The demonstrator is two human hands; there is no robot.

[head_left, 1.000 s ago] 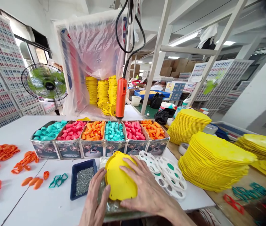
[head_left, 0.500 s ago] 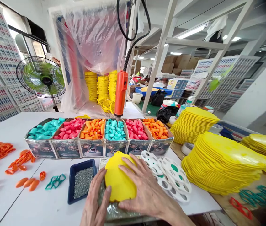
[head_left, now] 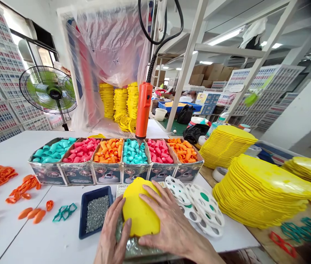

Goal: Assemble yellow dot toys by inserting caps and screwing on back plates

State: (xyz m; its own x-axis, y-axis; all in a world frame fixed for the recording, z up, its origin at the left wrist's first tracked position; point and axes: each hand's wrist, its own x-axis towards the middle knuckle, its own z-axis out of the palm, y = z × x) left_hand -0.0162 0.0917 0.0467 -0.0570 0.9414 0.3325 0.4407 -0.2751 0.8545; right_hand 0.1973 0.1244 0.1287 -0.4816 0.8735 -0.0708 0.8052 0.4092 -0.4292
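1. Head view, nearest: left hand (head_left: 113,231), fingers parted and fairly straight along the left edge of a flat, rounded yellow plastic piece (head_left: 140,211); can't tell if every tip touches.
2. Right hand (head_left: 169,222): fingers fanned over the piece's right side, thumb by its lower edge, not curled into a grip.
3. Piece sits between both hands on a pad in shiny clear wrapping (head_left: 133,245), near edge of the white table (head_left: 37,242). To steady it well, I'd say: even pressure, both sides held, no tipping.
4. Just left: dark blue rectangular tray (head_left: 84,211) of small grey metal bits (head_left: 98,213), probably screws. Just right: overlapping white perforated plastic discs (head_left: 199,209); best keep the right wrist off them.
5. Right of those: tall stack of yellow plastic plates (head_left: 257,194).
6. Beyond: printed card bins (head_left: 136,174), turquoise, pink, orange tubes inside. Orange-red electric screwdriver (head_left: 143,106) hangs above, untouched.
7. Far left: green-bladed fan (head_left: 51,93).
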